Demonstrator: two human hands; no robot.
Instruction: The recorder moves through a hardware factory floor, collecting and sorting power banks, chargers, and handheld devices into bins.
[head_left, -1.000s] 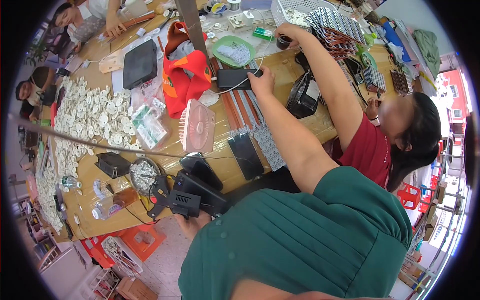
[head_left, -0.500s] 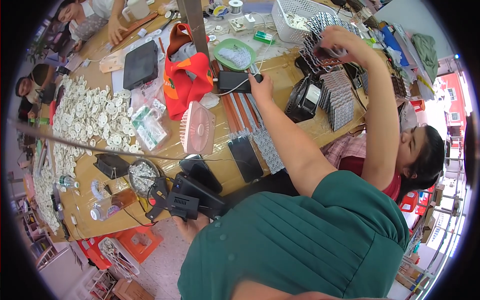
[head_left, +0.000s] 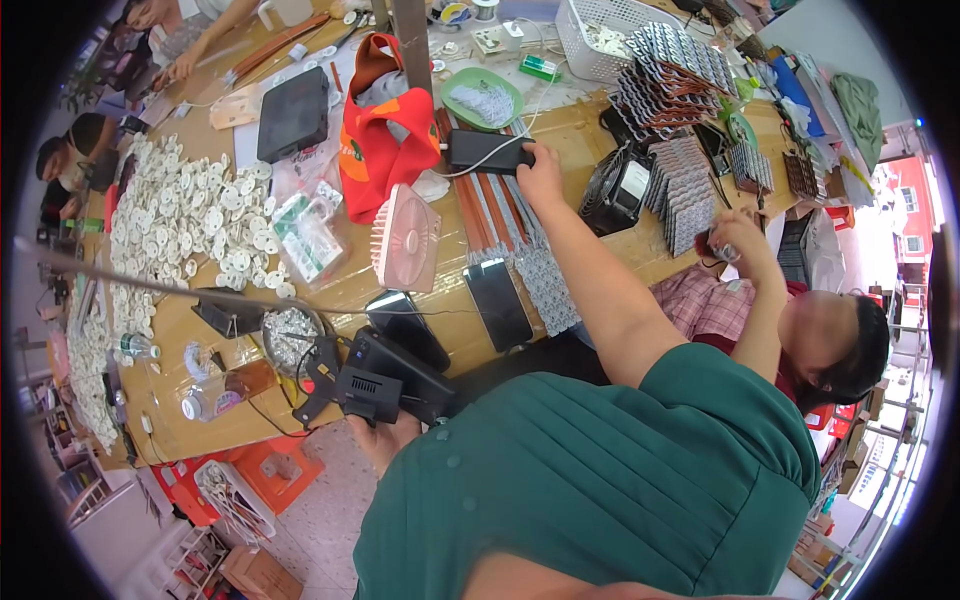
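Observation:
My right hand (head_left: 542,178) reaches across the table and grips the right end of a black power bank (head_left: 488,152), a flat box with a white cable plugged into its left end. The power bank lies over brown and grey strips (head_left: 500,212). Low in front of my body, my left hand (head_left: 385,440) is under a black vented device (head_left: 370,395) on a dark bracket and seems to hold it. Its fingers are partly hidden there. Two dark phones (head_left: 498,305) lie near the table edge. A pink fan (head_left: 407,240) stands left of the strips.
White discs (head_left: 195,215) cover the left of the table. A red cloth bag (head_left: 385,150), a green dish (head_left: 482,98) and stacked metal strips (head_left: 675,80) stand farther back. At right, a co-worker's hand (head_left: 745,245) holds something small. Another person works at far left.
The co-worker at right has brought an arm down from the stacked strips to the table's right edge. My hands stay on the power bank and the vented device. The view has shifted slightly.

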